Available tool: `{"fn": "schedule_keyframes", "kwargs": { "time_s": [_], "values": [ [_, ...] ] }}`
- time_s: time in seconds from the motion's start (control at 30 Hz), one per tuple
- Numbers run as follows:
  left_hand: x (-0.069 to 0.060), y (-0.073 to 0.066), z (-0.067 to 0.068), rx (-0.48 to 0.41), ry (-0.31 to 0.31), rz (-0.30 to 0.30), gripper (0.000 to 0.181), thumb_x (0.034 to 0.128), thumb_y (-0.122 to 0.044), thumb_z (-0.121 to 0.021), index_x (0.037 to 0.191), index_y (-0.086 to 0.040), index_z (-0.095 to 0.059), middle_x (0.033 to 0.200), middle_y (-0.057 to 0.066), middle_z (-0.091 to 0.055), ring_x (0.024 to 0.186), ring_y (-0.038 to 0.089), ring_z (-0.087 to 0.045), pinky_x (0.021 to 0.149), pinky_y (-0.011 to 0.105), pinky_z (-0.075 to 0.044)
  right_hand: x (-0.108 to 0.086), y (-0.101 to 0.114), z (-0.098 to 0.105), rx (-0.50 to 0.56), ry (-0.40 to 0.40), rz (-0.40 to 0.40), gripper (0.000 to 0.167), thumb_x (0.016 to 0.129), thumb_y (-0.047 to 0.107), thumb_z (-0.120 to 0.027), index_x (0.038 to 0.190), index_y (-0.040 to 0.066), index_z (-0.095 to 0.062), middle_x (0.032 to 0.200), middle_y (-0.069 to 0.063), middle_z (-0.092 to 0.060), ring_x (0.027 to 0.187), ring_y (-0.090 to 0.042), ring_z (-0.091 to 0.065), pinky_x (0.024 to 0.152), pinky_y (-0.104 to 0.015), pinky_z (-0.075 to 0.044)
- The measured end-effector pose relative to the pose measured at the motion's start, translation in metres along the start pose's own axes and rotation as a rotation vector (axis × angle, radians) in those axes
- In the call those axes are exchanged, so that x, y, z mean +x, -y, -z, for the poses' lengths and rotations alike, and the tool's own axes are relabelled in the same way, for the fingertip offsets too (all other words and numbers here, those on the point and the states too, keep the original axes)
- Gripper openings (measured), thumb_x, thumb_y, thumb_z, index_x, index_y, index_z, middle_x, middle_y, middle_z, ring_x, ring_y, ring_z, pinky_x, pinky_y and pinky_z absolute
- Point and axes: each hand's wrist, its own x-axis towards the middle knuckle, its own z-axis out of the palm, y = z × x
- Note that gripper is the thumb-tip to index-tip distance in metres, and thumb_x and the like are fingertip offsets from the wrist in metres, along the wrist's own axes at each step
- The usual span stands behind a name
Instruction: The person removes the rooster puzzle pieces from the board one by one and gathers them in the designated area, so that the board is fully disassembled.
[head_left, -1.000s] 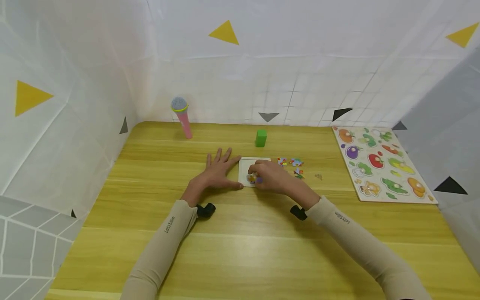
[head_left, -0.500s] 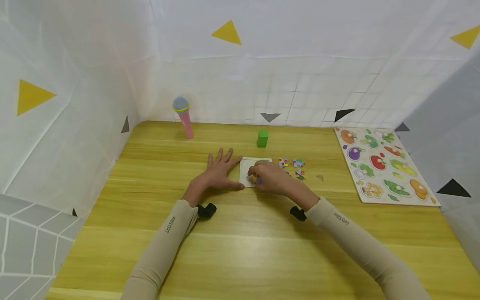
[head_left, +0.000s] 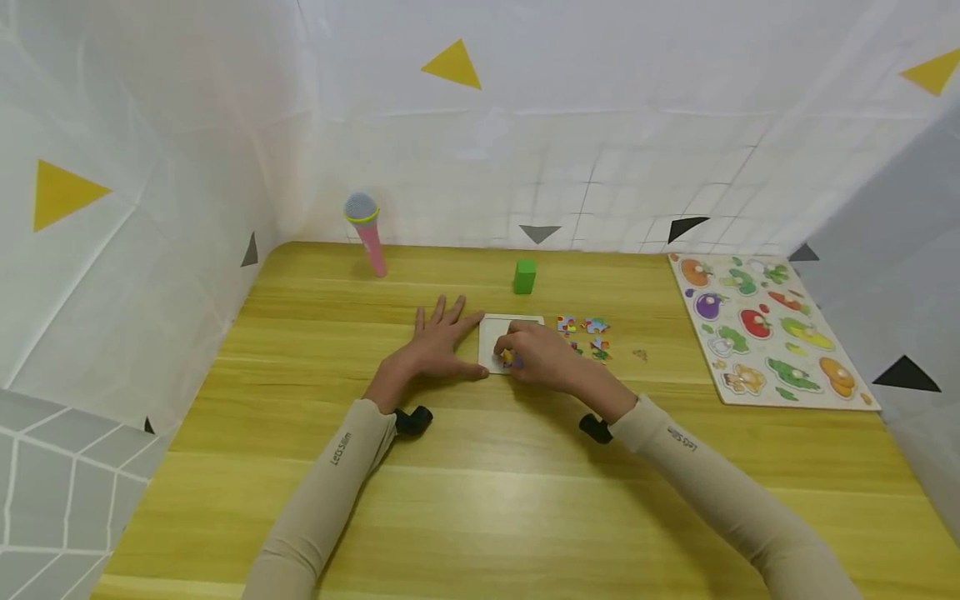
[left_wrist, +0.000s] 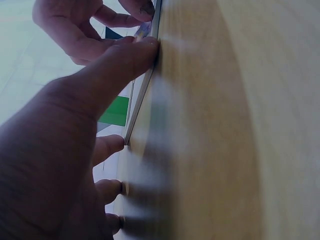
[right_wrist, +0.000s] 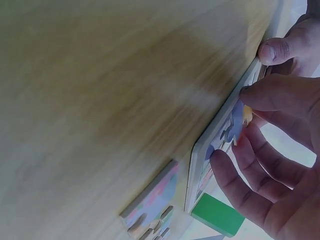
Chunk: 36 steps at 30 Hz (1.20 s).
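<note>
A small pale puzzle tray (head_left: 491, 333) lies flat on the wooden table. My left hand (head_left: 433, 350) rests at its left side, fingers spread and straight, with the thumb and forefinger touching the tray's edge. Over the tray's right part, my right hand (head_left: 542, 354) pinches a jigsaw piece (right_wrist: 234, 124), coloured purple and orange, between thumb and fingers. In the right wrist view this piece is slightly tilted above the tray. Other printed pieces show in the tray below the fingers, partly hidden by the right hand.
Several loose jigsaw pieces (head_left: 596, 326) lie right of the tray, with a small beige bit (head_left: 640, 355) farther right. A green block (head_left: 525, 277) stands behind the tray. A pink toy microphone (head_left: 371, 242) is at the back left, a vegetable peg puzzle board (head_left: 753, 358) at the right.
The head view has shifted slightly. My left hand stays at the tray's edge; the right fingers keep hold of the jigsaw piece in nearly the same spot, with only a slight shift.
</note>
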Motion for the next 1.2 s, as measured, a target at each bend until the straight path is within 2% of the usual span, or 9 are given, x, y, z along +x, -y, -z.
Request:
{"fn": "schedule_keyframes", "kwargs": {
  "time_s": [0.4, 0.57, 0.9, 1.2],
  "values": [
    [0.001, -0.001, 0.003, 0.002, 0.008, 0.0, 0.106, 0.0792, -0.074, -0.067, 0.162, -0.027, -0.02, 0.167, 0.012, 0.006, 0.149, 0.04, 0.016, 0.11, 0.065, 0.015, -0.001, 0.001, 0.002, -0.027, -0.02, -0.001, 0.023, 0.077, 0.003, -0.08, 0.098, 0.01, -0.073, 0.091, -0.008, -0.062, 0.074, -0.017, -0.053, 0.065, -0.033, -0.049],
    [0.001, -0.001, 0.001, 0.023, 0.011, 0.0, 0.105, 0.0798, -0.074, -0.065, 0.162, -0.028, -0.018, 0.167, 0.012, 0.006, 0.149, 0.039, 0.016, 0.111, 0.065, 0.014, -0.002, 0.001, 0.001, -0.012, -0.038, 0.025, 0.023, 0.076, 0.003, -0.08, 0.097, 0.01, -0.072, 0.091, -0.008, -0.062, 0.074, -0.017, -0.054, 0.066, -0.033, -0.05],
    [-0.002, 0.0, 0.0, -0.004, -0.003, -0.002, 0.104, 0.0805, -0.072, -0.067, 0.162, -0.027, -0.02, 0.167, 0.012, 0.006, 0.149, 0.039, 0.016, 0.111, 0.065, 0.014, -0.002, 0.006, 0.003, -0.002, -0.035, 0.053, 0.021, 0.079, 0.002, -0.077, 0.098, 0.012, -0.073, 0.093, -0.007, -0.061, 0.077, -0.016, -0.053, 0.066, -0.03, -0.048],
    [-0.002, -0.001, 0.001, -0.002, 0.001, 0.002, 0.104, 0.0809, -0.071, -0.067, 0.162, -0.026, -0.02, 0.167, 0.013, 0.006, 0.149, 0.04, 0.016, 0.111, 0.065, 0.015, -0.012, 0.007, 0.007, -0.012, -0.04, 0.076, 0.018, 0.08, 0.003, -0.079, 0.097, 0.01, -0.075, 0.09, -0.006, -0.06, 0.076, -0.016, -0.053, 0.066, -0.031, -0.048]
  ]
}}
